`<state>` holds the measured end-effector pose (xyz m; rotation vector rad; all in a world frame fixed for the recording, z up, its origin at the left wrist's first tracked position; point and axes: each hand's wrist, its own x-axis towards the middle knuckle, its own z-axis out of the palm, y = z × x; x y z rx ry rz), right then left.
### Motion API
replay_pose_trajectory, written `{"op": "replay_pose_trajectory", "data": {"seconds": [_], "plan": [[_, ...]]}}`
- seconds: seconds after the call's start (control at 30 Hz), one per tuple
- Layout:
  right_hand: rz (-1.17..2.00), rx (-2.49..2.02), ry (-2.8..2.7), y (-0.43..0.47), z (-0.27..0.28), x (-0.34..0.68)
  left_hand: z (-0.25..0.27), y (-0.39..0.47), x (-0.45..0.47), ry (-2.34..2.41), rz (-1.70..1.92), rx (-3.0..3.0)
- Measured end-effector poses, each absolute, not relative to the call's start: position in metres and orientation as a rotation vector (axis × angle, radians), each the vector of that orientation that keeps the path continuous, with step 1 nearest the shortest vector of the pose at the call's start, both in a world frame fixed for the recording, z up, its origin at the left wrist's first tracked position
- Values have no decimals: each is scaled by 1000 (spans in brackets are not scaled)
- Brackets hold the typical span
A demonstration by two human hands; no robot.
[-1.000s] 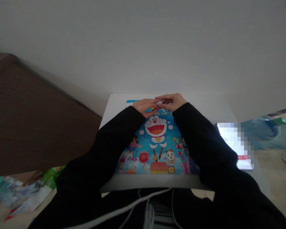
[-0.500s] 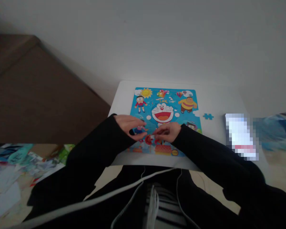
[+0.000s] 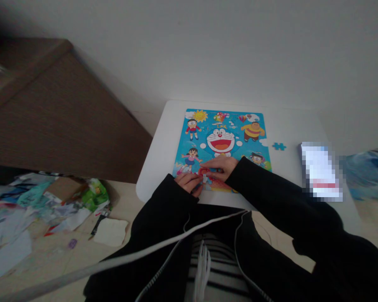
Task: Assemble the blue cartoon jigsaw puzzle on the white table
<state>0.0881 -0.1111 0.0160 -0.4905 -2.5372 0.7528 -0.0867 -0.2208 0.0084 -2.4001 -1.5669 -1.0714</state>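
A blue cartoon jigsaw puzzle [image 3: 189,139] lies on a white table [image 3: 159,142], with a large smiling face at its middle. A small pale-and-blue puzzle piece [image 3: 205,180] is at the puzzle's lower edge, between my fingertips. My left hand [image 3: 189,183] is bent over the lower left edge, fingers close together and touching that piece. From the right, my right hand [image 3: 223,167] reaches across the puzzle, its thumb and fingers closed at the same piece. The hands partly cover the lower row of the picture. Apart from the puzzle, a loose blue puzzle piece [image 3: 279,146] rests to the right.
A phone with a lit, blurred screen [image 3: 321,172] lies on the table's right side. To the left stands a brown wooden cabinet [image 3: 69,117]. Papers, bags and a cardboard box [image 3: 64,188] litter the floor there. A white cord [image 3: 164,246] hangs across my lap.
My left hand has moved down from the puzzle's left side to its lower edge, uncovering the figure in pink. My right hand stays by the lower middle. The view has shifted slightly.
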Motion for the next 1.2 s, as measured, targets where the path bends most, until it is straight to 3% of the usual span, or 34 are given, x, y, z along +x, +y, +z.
{"op": "replay_pose_trajectory", "data": {"seconds": [0.17,0.5,0.83,1.2], "plan": [[481,-509,-2402,-127,2,108,-2,-218,-83,-1362,-1164,-2316],[243,-703,-2364,-150,-2,109,-15,-213,-78,-1277,-1288,-2270],[494,-391,-2407,-121,-5,98,-2,-230,-73,-1260,-1290,-2431],[750,-516,-2452,-128,-2,100,2,-238,-69,-1352,-1238,-2437]]}}
